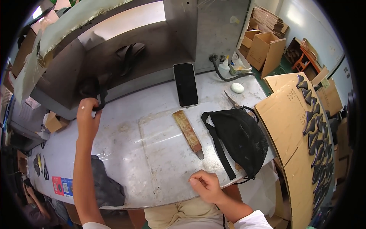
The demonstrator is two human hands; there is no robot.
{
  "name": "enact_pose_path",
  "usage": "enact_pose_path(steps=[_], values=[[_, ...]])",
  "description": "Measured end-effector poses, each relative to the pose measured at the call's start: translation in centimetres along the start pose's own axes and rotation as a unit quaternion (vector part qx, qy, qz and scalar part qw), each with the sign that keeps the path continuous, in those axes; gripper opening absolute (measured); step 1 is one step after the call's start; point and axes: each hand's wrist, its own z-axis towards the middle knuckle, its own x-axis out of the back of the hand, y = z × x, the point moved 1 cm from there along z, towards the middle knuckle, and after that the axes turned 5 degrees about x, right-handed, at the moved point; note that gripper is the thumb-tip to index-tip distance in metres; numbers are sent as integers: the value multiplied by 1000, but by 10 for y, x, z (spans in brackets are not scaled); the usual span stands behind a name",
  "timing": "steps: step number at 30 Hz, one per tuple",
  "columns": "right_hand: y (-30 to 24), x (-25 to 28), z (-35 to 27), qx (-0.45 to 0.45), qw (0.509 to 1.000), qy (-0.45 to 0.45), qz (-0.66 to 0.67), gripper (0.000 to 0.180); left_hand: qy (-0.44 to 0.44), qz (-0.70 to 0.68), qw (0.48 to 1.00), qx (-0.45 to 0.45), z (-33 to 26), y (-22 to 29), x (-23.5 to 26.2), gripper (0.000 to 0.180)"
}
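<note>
Up left, our grip closes on a black strap at the back of the surface.

Our left hand [88, 114] reaches far forward, its grip clamped on the black strap [100, 100], which hangs from a dark bundle [90, 87] against the grey back wall, within arm's reach. Our right hand [206, 185] rests curled into a loose fist, holding nothing, at the near edge of the surface [152, 152], as if to steady us. Farther out lie a worn knife [188, 133], a black mesh bag [240, 137], scissors [233, 101] and a phone [185, 84].
</note>
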Motion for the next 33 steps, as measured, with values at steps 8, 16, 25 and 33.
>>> enact_pose_path(steps=[8, 16, 25, 33], values=[[11, 0, -6, -15, 1000, 9, 20, 10, 211, -447, 831, 255, -87, 142, 86, 36], [-35, -29, 5, -10, 991, -57, 122, 19, -324, -576, 606, 443, -158, 213, 54, 25], [-50, -34, 16, -78, 943, -320, -42, 33, -356, -597, 570, 438, -195, 228, 50, 20], [-10, -51, 5, -318, 848, -326, 272, 28, -272, -610, 582, 464, -208, 234, 56, 14]])
